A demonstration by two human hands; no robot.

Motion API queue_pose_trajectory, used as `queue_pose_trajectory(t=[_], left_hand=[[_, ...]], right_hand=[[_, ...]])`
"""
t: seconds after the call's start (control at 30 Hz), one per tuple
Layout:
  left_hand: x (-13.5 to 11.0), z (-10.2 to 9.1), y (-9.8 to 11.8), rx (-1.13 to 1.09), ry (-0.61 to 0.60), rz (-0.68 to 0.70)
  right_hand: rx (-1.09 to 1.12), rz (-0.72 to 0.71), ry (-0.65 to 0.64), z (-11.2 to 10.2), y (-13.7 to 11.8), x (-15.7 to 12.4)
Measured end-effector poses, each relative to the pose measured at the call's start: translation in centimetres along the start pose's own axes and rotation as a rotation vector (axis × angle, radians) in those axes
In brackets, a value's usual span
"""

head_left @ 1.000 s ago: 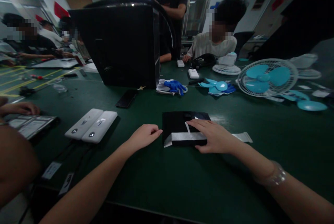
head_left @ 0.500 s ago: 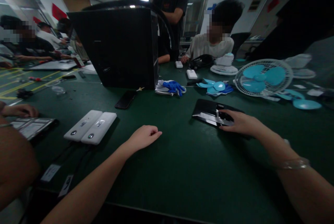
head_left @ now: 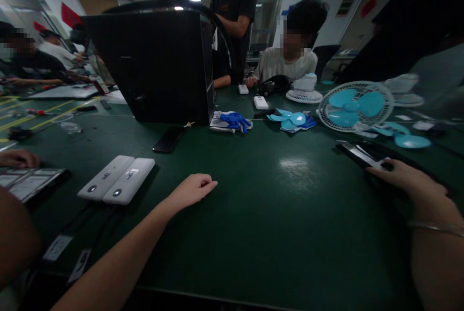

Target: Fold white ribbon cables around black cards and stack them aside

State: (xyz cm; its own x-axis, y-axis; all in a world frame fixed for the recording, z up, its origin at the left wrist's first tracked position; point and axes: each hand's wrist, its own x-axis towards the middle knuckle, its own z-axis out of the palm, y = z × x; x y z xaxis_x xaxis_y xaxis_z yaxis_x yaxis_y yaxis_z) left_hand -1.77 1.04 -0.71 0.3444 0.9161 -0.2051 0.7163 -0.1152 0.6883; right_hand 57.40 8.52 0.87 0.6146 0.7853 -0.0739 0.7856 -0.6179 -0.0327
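My left hand rests on the green table with its fingers curled in, and nothing shows in it. At the right, my right hand grips a flat black object with a shiny strip; its kind is unclear, and the hand hides part of it. Left of my left hand, two white power banks lie side by side with cables running toward me. A dark phone lies beyond them. The white fan with blue blades stands just behind the black object.
A large black computer case stands at the back. Near it lie blue and white gloves, a key and loose blue fan blades. At the left edge, another person's hand is by a flat panel. Other people sit or stand beyond.
My right hand has moved the black object to the right across the table. My left hand has stayed in place on the table. The view has shifted slightly to the right.
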Motion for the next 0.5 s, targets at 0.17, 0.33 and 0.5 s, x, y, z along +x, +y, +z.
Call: queue_pose_trajectory(t=[0.17,0.33,0.5], left_hand=[[0.7,0.1,-1.0,-0.210,-0.009,-0.071],[1.3,-0.1,-1.2,-0.396,-0.003,-0.116],[1.4,-0.4,-0.8,-0.467,0.012,-0.189]], right_hand=[[0.145,0.137,0.049,1.0,1.7,-0.4],[0.154,0.209,0.083,1.2,1.7,-1.3],[0.130,0.238,0.126,0.8,1.2,-1.5]])
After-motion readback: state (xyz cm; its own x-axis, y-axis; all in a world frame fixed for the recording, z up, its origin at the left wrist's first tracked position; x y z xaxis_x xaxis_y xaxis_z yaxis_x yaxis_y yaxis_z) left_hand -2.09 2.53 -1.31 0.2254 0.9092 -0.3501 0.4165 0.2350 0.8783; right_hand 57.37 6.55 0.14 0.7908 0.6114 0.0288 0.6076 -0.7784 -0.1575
